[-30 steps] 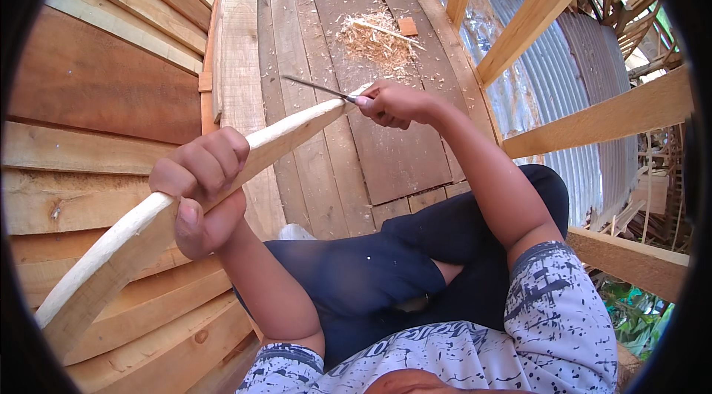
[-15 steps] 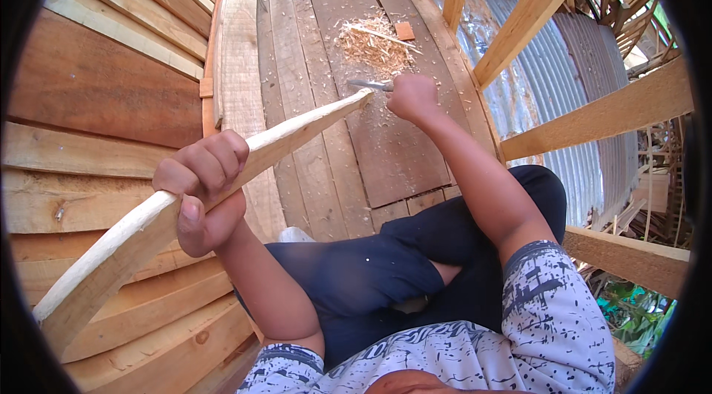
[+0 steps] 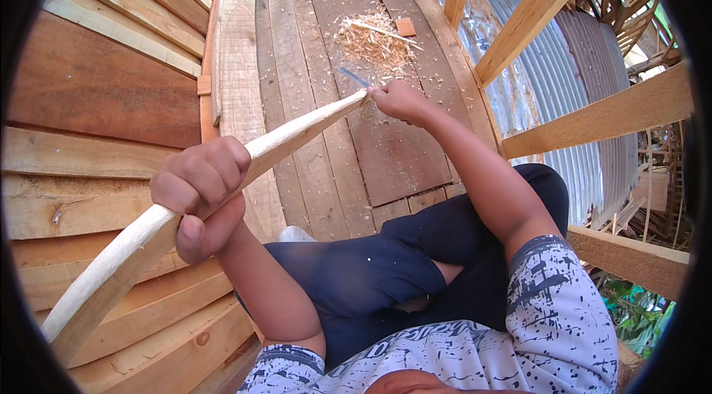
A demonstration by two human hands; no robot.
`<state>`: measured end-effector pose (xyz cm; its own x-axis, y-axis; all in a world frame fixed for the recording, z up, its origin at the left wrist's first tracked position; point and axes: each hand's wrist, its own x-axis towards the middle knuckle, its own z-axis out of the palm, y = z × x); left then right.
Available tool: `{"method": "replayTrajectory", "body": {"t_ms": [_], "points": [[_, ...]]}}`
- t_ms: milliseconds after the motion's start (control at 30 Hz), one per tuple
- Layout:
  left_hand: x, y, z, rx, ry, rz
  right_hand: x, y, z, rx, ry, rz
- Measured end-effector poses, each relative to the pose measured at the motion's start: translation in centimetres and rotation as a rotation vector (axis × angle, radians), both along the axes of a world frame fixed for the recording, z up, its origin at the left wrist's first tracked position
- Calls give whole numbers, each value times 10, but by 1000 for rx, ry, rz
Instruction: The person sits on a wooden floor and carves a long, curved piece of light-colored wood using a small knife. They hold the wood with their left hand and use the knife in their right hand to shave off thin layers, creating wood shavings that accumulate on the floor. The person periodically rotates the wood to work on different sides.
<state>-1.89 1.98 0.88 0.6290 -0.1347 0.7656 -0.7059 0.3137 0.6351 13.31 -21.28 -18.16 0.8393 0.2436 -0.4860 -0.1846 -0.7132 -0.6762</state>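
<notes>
A long, pale wooden plank [image 3: 285, 143] slants from the lower left up to a narrow end near the middle of the view. My left hand [image 3: 202, 197] is wrapped round it partway along, thumb below and fingers over the top. At the narrow end, my right hand [image 3: 399, 102] is closed on a knife whose handle is hidden in the fist. The grey knife blade [image 3: 354, 77] points up and left, just beyond the plank's tip. Whether the blade touches the wood I cannot tell.
Wood shavings [image 3: 377, 42] lie heaped on the plank floor [image 3: 326, 186], beside a small orange-brown wood block [image 3: 405, 27]. A wall of overlapping boards [image 3: 96, 153] rises on the left. Wooden posts [image 3: 601, 114] stand on the right, with corrugated metal sheeting [image 3: 545, 75] beyond them.
My right hand has moved slightly left and turned, so the knife blade now tilts more steeply up and left. The plank and my left hand have shifted only a little.
</notes>
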Motion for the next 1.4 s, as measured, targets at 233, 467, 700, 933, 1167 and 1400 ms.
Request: {"method": "replayTrajectory", "body": {"t_ms": [233, 467, 700, 933, 1167, 1400], "points": [[2, 0, 2, 40, -16, -24, -4, -6, 14, 295, 495, 46], [0, 0, -1, 51, -35, 22, -10, 2, 9, 131, 213, -25], [4, -2, 1, 57, -58, 12, -17, -1, 28, 103, 123, -17], [2, -5, -1, 24, -58, 48, -15, -3, 25, 128, 142, 16], [0, 5, -3, 88, -66, 25, -30, 14, 48, 293, 359, 1], [-4, 6, -7, 68, -52, 68, -44, 30, 65, 274, 371, 18]]}}
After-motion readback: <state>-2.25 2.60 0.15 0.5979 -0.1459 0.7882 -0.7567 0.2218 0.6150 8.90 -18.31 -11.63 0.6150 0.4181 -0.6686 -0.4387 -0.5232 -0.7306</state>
